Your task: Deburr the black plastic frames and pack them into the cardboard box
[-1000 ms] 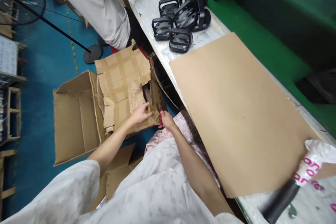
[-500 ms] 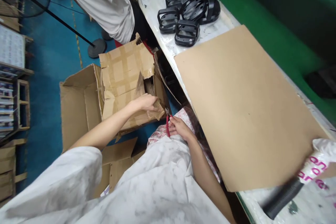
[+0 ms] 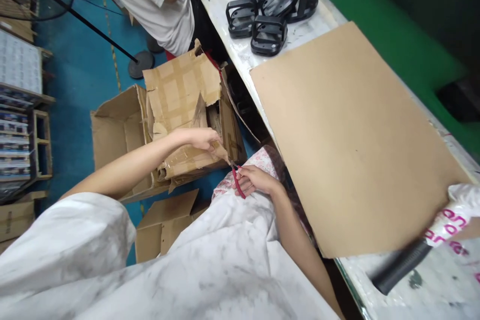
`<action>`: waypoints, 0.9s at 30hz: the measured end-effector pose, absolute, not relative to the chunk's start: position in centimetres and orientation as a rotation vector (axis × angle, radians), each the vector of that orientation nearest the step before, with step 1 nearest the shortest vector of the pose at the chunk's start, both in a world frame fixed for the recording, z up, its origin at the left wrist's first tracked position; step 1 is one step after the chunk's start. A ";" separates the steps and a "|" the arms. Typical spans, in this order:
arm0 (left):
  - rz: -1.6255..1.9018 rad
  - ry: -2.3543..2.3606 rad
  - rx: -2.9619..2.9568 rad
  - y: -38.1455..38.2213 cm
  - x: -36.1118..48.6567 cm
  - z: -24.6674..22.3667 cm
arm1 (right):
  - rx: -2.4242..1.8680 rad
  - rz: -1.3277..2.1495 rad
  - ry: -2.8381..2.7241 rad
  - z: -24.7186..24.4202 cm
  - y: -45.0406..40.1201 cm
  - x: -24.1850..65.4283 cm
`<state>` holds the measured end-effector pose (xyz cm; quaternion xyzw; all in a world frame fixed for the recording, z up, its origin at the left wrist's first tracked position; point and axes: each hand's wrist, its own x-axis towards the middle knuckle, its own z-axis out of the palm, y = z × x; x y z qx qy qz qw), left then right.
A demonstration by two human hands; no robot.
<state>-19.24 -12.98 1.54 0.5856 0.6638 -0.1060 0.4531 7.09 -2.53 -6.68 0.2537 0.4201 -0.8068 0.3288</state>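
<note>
Pliers (image 3: 236, 183) with red handles lie squeezed in our right hand (image 3: 255, 181), tips hidden; our left hand (image 3: 197, 138) pinches the torn box flap (image 3: 221, 152). Pink letters (image 3: 446, 227) on the bag (image 3: 463, 200) at four o'clock are cut off.

Hands (image 3: 198, 139) at a torn cardboard box (image 3: 180, 90) (red-handled pliers (image 3: 237, 182) in the right)

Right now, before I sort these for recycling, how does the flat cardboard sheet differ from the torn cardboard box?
The cardboard sheet lies whole across the white bench, while the cardboard box sits lower, on the blue floor, with ripped flaps. The sheet's face looks plain; the box is patched with tape. Both are brown cardboard.
</note>
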 end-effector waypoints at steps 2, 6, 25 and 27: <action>-0.223 1.637 1.380 -13.3 -19.7 1.4 | 0.626 -2.026 1.131 -6.9 -2.0 6.6; -0.227 1.643 1.423 -13.9 -19.0 1.4 | 0.557 -1.858 1.171 -7.3 -2.3 4.7; -0.846 1.760 1.441 -12.3 -10.9 -0.2 | 0.506 -1.521 1.538 -7.4 -3.4 2.2; -0.937 1.733 1.302 -11.7 -11.0 -2.1 | 0.502 -1.519 1.548 -7.5 -3.4 2.3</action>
